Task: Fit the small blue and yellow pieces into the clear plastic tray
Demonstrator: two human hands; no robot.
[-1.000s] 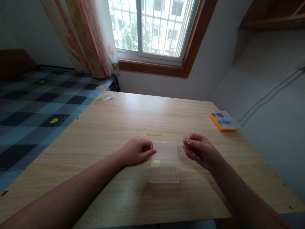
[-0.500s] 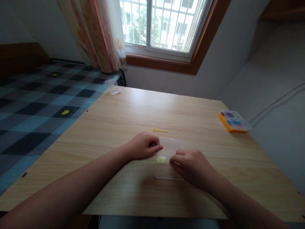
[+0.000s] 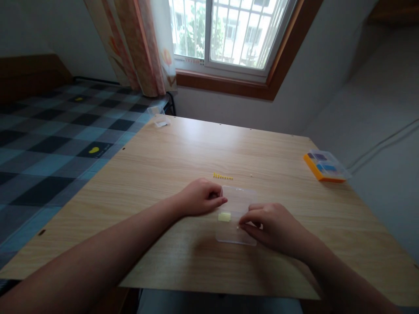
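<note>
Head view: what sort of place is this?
Probably a bedroom in a home or dormitory: a bed with a blue, grey and black checked cloth cover, a long peach-and-cream flowered fabric curtain and a white-framed glass window.

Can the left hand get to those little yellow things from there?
Probably yes: the yellow pieces sit just beyond the left hand, and nothing seems to stand between. It may need to let go of the clear box first.

Head-worn camera, near above the table; faces forward and down.
</note>
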